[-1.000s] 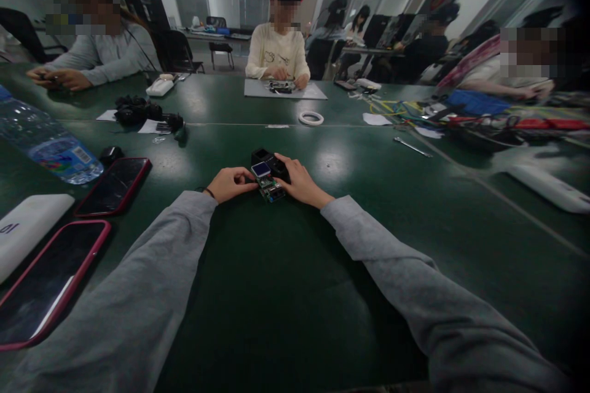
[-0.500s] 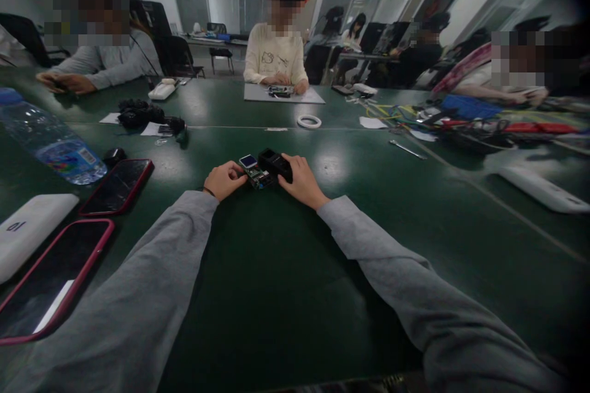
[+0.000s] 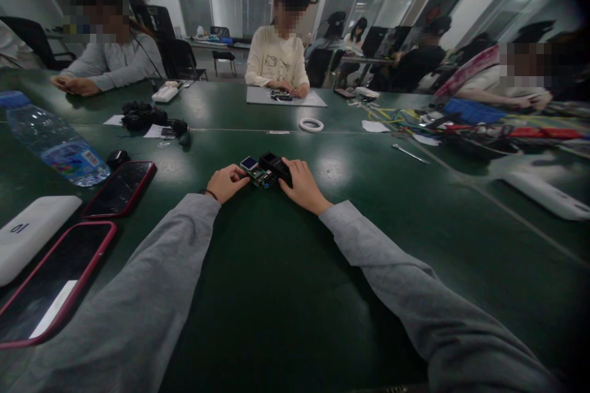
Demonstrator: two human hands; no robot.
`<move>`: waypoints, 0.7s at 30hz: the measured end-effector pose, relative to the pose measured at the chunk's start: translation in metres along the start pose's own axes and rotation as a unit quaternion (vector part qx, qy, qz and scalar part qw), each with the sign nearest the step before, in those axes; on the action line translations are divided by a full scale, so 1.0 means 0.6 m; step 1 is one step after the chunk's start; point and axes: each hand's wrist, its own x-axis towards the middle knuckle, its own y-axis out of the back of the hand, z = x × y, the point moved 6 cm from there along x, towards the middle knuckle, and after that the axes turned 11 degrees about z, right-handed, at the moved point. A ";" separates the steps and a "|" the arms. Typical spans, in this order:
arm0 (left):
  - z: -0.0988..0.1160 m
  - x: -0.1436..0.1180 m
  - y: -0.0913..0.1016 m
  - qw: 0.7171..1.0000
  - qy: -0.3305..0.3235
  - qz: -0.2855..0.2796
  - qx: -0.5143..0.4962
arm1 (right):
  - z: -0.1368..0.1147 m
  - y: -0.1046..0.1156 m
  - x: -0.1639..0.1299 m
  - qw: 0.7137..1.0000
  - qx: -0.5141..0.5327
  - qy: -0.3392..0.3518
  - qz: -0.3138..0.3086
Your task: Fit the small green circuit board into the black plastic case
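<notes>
A small green circuit board with a tiny blue screen at its far-left end lies on the dark green table. My left hand pinches the board's near-left end with its fingertips. A black plastic housing sits against the board's right side, and my right hand grips it from the right. Both grey sleeves reach forward along the table.
At the left lie two red-cased phones, a white power bank and a water bottle. A tape roll, a metal tool, black parts and cables lie farther off. Several seated people work across the table.
The board has swung from pointing toward me to lying crosswise, its screen end now at the left. The black housing sits at its right. The camera view has shifted slightly.
</notes>
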 end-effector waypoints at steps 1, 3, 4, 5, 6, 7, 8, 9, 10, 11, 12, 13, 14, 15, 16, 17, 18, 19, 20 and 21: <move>0.001 0.000 0.000 1.000 -0.001 -0.002 0.000 | 0.001 -0.001 0.000 1.000 -0.004 -0.002 0.000; 0.003 -0.001 0.000 1.000 -0.003 -0.010 0.001 | 0.003 -0.002 -0.001 1.000 -0.008 -0.006 0.001; 0.005 -0.001 -0.001 1.000 -0.005 -0.014 0.001 | 0.004 -0.002 -0.001 1.000 -0.009 -0.008 0.002; 0.006 -0.001 -0.001 1.000 -0.007 -0.018 0.001 | 0.004 -0.003 -0.002 1.000 -0.011 -0.009 0.002; 0.007 -0.001 -0.001 1.000 -0.009 -0.021 0.000 | 0.005 -0.003 -0.002 1.000 -0.013 -0.009 0.001; 0.008 -0.001 -0.002 1.000 -0.011 -0.022 -0.001 | 0.005 -0.004 -0.002 1.000 -0.014 -0.009 -0.001; 0.008 -0.001 -0.002 1.000 -0.012 -0.023 -0.004 | 0.006 -0.005 -0.002 1.000 -0.015 -0.009 -0.001; 0.008 -0.001 -0.003 1.000 -0.012 -0.023 -0.006 | 0.007 -0.006 -0.003 1.000 -0.014 -0.009 -0.003; 0.008 -0.001 -0.004 1.000 -0.013 -0.023 -0.008 | 0.008 -0.007 -0.003 1.000 -0.013 -0.011 -0.005; 0.008 -0.001 -0.005 1.000 -0.013 -0.024 -0.009 | 0.009 -0.008 -0.003 1.000 -0.012 -0.012 -0.007; 0.008 -0.001 -0.007 1.000 -0.013 -0.026 -0.010 | 0.009 -0.009 -0.004 1.000 -0.010 -0.013 -0.008; 0.007 -0.001 -0.008 0.999 -0.013 -0.027 -0.010 | 0.010 -0.010 -0.004 1.000 -0.008 -0.014 -0.010; 0.007 -0.001 -0.008 0.999 -0.011 -0.029 -0.010 | 0.011 -0.011 -0.004 1.000 -0.007 -0.015 -0.011; 0.006 -0.001 -0.009 0.999 -0.009 -0.028 -0.011 | 0.011 -0.012 -0.004 1.000 -0.006 -0.016 -0.012; 0.005 -0.001 -0.009 1.000 -0.008 -0.028 -0.012 | 0.011 -0.012 -0.004 1.000 -0.005 -0.016 -0.012; 0.005 -0.001 -0.009 1.000 -0.007 -0.027 -0.012 | 0.011 -0.013 -0.003 1.000 -0.004 -0.016 -0.014; 0.004 -0.001 -0.008 1.000 -0.006 -0.026 -0.013 | 0.011 -0.013 -0.003 1.000 -0.003 -0.016 -0.015; 0.004 -0.001 -0.008 1.000 -0.007 -0.025 -0.013 | 0.010 -0.013 -0.003 1.000 -0.002 -0.016 -0.017; 0.004 -0.001 -0.008 1.000 -0.007 -0.025 -0.013 | 0.010 -0.013 -0.003 1.000 -0.002 -0.017 -0.018; 0.004 -0.001 -0.008 1.000 -0.005 -0.024 -0.012 | 0.010 -0.013 -0.003 1.000 -0.001 -0.017 -0.019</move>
